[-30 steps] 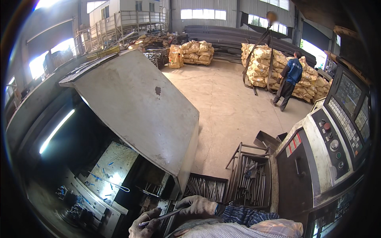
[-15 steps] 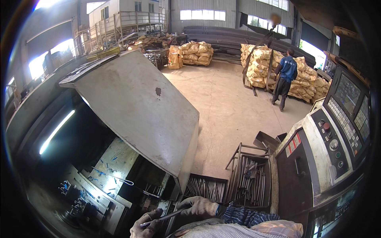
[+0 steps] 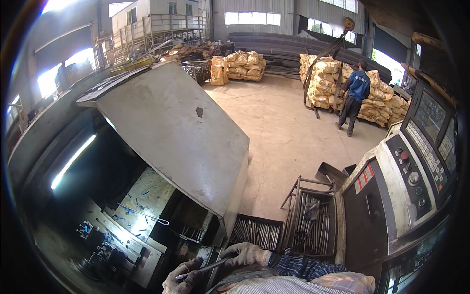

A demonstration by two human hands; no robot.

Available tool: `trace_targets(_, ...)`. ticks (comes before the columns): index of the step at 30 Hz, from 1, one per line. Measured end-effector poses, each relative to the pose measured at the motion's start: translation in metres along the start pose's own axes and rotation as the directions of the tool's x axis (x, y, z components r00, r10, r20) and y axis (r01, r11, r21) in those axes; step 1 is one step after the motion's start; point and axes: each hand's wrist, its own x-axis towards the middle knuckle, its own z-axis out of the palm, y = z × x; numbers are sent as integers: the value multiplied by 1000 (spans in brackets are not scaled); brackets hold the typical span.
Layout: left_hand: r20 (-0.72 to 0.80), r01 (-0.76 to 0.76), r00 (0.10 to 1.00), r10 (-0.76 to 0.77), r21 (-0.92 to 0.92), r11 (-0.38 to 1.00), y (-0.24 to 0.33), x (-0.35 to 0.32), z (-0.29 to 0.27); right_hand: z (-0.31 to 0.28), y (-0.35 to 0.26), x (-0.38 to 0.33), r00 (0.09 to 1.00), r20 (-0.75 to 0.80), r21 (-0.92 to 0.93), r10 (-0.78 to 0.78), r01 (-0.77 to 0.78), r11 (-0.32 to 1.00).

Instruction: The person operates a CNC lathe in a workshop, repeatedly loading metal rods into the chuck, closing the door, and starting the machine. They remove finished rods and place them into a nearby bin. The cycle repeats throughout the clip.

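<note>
A slim metal rod [image 3: 211,266] lies across both of my hands at the bottom of the view, tilted up toward the right. My left hand [image 3: 182,277], in a grey work glove, is closed around its lower left end. The gloved right hand [image 3: 246,255] grips the other end, its fingers bent over it. Just left of my hands is the open bay of a lathe-like machine [image 3: 143,193], lit by a tube lamp [image 3: 73,161]. Inside, a hooked wire rod [image 3: 159,220] rests on a pale plate strewn with blue chips.
A grey machine hood [image 3: 176,132] slants above the bay. Metal rods fill a dark tray [image 3: 257,232] and a rack [image 3: 313,223] beyond my right hand. On the right stands a control panel [image 3: 413,179]. Farther off, a person [image 3: 353,98] faces stacked yellow sacks [image 3: 323,81] beneath a crane hook [image 3: 348,23].
The whole view has shifted slightly. The crane hook has moved a little to the right. Both hands keep hold of the rod in nearly the same place.
</note>
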Motion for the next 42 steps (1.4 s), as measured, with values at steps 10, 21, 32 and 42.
trace_targets(10, 23, 33, 999, -32, -78, 996, -5, 0, 0, 11, -22, -11, 999, -42, -153, -17, 10, 988)
trace_targets(21, -37, -29, 998, 41, 280, 960, -23, 23, -65, -5, -36, -6, 988, -72, -94, 139, -146, 985)
trace_targets(32, -968, 952, 250, 5, 247, 183, -33, 54, -340, 25, -30, -33, 838, -496, -499, -227, -62, 864)
trace_targets(42, -916, 822, 173, -361, 336, -459, -94, -36, -450, 39, -33, -51, 741, -667, -293, -83, -158, 943)
